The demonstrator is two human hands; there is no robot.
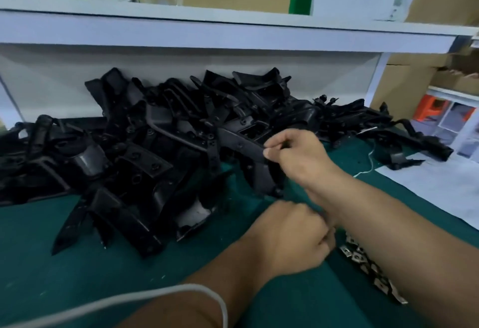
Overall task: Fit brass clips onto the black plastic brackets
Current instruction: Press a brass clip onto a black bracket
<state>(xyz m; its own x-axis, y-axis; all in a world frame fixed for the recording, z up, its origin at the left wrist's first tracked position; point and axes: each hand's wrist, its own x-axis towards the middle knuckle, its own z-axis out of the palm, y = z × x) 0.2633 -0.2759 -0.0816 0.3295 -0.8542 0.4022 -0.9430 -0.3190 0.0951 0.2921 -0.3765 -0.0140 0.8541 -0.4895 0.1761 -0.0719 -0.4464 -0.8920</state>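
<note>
While the right hand (290,151) pinches the edge of a black bracket (248,146) at the front of the pile, step in hand looks like pick-up/positioning of a bracket, clip not yet on it as far as can be seen. Thumb and fingers of the right hand are curled round the bracket rim, clamped on it; wrist bent, forearm runs in from lower right, crossing above the left hand (290,237). Left hand sits low near the tabletop (77,263), fingers curled into a fist-like shape, knuckles toward the cam, tips hidden against the right forearm. Can't tell if it holds a clip; blurred there. Hands are apart, left just below and nearer the cam than right.

Brass clips (368,268) lie in a loose row on the green tabletop, just beside/partly under the right forearm, right of the left hand. Rest of the bracket pile (129,146) is heaped across the back of the tabletop under a white shelf (207,29), well mixed, no order.

Next move prob calls for: bracket pulled free of the pile, turned so the mounting slot faces the person, then a clip lined up square w/ the tab and pushed on. Needs firm hold by right, fine alignment by left. Risk: neighbouring brackets snag and drag along.
</note>
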